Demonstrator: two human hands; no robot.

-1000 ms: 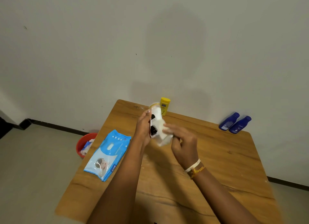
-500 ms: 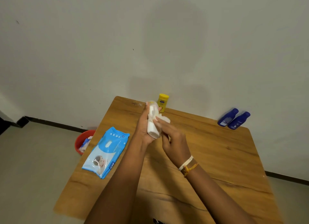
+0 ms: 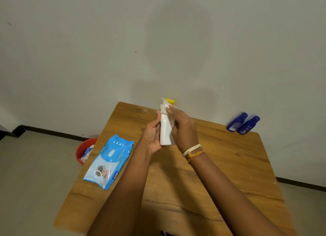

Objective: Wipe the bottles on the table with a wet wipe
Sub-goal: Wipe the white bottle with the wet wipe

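My left hand (image 3: 152, 136) grips a white bottle (image 3: 165, 131) upright above the far middle of the wooden table (image 3: 229, 165). My right hand (image 3: 183, 130) presses a white wet wipe (image 3: 165, 104) against the bottle's top and right side. Behind the hands, a yellow bottle (image 3: 170, 100) stands at the table's far edge, only its cap showing. Two blue bottles (image 3: 243, 123) lean side by side at the far right corner against the wall.
A blue wet-wipe pack (image 3: 109, 162) lies flat on the table's left side. A red bin (image 3: 84, 152) with used wipes sits on the floor left of the table. The wall rises right behind the table's far edge.
The white bottle has been turned in my left hand, its dark label no longer showing. My right hand with the wipe has slid from the bottle's lower part up to its top.
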